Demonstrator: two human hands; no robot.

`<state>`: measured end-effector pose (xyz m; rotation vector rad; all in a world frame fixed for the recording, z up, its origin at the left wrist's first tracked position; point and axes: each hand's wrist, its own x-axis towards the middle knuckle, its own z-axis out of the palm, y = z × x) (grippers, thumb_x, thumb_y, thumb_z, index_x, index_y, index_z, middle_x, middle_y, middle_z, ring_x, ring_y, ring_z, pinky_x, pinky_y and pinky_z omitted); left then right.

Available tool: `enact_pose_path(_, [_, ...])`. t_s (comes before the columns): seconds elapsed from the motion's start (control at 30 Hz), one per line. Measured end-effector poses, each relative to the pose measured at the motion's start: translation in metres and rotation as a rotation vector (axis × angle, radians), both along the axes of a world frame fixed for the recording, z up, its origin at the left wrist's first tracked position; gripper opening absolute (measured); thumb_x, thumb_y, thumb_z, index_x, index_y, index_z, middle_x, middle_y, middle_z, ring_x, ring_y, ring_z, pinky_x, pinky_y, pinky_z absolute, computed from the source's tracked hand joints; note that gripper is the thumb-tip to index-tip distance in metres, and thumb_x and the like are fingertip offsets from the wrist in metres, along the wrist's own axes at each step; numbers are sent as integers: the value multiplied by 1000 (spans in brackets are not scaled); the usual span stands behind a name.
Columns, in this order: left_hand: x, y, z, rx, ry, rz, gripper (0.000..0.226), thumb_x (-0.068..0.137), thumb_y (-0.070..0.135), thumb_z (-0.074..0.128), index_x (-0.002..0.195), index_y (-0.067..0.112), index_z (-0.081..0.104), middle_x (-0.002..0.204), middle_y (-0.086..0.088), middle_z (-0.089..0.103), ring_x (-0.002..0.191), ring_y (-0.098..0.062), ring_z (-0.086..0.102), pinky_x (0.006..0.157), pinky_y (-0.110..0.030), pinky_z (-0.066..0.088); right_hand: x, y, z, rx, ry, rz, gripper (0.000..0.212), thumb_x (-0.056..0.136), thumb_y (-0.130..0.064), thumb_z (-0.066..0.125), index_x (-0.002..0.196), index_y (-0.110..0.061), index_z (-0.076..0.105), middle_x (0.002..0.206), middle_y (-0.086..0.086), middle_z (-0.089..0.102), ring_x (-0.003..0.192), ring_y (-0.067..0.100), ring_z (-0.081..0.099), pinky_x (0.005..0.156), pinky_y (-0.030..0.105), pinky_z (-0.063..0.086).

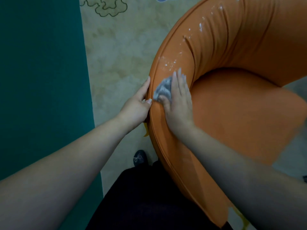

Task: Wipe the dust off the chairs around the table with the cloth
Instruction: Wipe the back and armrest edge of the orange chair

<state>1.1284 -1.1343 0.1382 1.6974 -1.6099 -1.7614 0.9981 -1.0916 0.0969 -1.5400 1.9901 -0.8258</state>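
Looks like a furnished indoor room from my feed, maybe a lounge or living area, can't pin it closer. I'm going off the round orange chair [232, 100] with its curved padded back, and the beige rug [116, 52] with cloud outlines laid beside teal floor [41, 80].

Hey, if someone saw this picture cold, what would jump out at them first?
The big orange chair curving through the right side, its rounded back flecked with white dust specks. At its rim, the right hand presses a grey cloth flat just below the specks, while the left hand holds the chair's outer edge. Left of that lies a beige patterned carpet.
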Motion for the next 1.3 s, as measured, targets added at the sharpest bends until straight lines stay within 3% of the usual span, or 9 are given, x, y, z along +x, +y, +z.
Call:
enact_pose_path(0.13, [-1, -1, -3, -3, 9, 10, 64, 102, 10, 38, 149, 47, 14, 151, 6, 39, 128, -18, 49, 102, -46, 46, -11, -48, 5, -2, 3, -57, 69, 97, -28, 51, 152, -9, 14, 161, 7, 6, 149, 27, 2, 121, 41, 6])
enact_pose_path(0.33, [-3, -28, -3, 7, 14, -77, 67, 101, 10, 40, 149, 47, 12, 153, 6, 36, 132, -23, 45, 105, -49, 42, 0, 15, -2, 22, -92, -41, 65, 98, -24, 51, 151, -11, 18, 160, 2, 10, 149, 21, 5, 121, 43, 12])
enact_pose_path(0.43, [-2, -41, -3, 17, 8, -141, 71, 100, 12, 44, 149, 50, 8, 152, 8, 35, 129, -22, 48, 99, -49, 48, -4, -8, 0, 31, -65, -78, 64, 99, -24, 49, 152, -11, 16, 161, 3, 9, 149, 22, 3, 120, 45, 11])
enact_pose_path(0.67, [2, -68, -5, 101, 57, -276, 96, 90, 6, 60, 148, 50, -2, 152, 8, 35, 99, -22, 67, 74, -50, 59, -3, -45, 9, 7, -80, -221, 66, 98, -26, 51, 152, -13, 16, 161, 3, 9, 149, 23, 2, 120, 46, 10])
enact_pose_path(0.93, [6, -94, -7, 153, 115, -424, 113, 82, -1, 70, 149, 46, -8, 155, 5, 28, 90, -23, 70, 71, -41, 59, 1, -85, 19, 92, 61, -296, 76, 93, -41, 54, 153, -16, 14, 162, -1, 7, 149, 24, -1, 120, 39, 7])
enact_pose_path(1.03, [7, -97, -10, 162, 148, -442, 115, 81, -3, 71, 149, 44, -9, 147, 9, 34, 92, -27, 70, 70, -39, 59, 4, -87, 21, 89, 63, -328, 77, 92, -40, 56, 153, -16, 14, 162, -1, 8, 149, 25, 1, 120, 40, 8])
enact_pose_path(1.1, [9, -97, -11, 160, 157, -452, 115, 81, -3, 71, 149, 44, -10, 139, 14, 34, 82, -18, 71, 67, -34, 58, 13, -69, 19, 92, 42, -323, 77, 93, -37, 57, 153, -16, 14, 162, -1, 7, 149, 23, 0, 120, 40, 8])
enact_pose_path(1.17, [8, -97, -13, 113, 133, -479, 117, 80, 0, 72, 149, 43, -11, 144, 12, 37, 72, -11, 67, 70, -37, 59, 22, -58, 17, 109, 33, -329, 76, 93, -35, 56, 153, -17, 13, 162, -2, 6, 149, 20, -1, 120, 39, 6])
enact_pose_path(1.3, [5, -100, -14, 111, 139, -466, 118, 78, 0, 74, 150, 42, -9, 153, 6, 31, 87, -21, 71, 79, -48, 58, 13, -88, 19, 126, 65, -434, 76, 94, -38, 54, 153, -17, 12, 162, -2, 3, 149, 21, -2, 119, 35, 3])
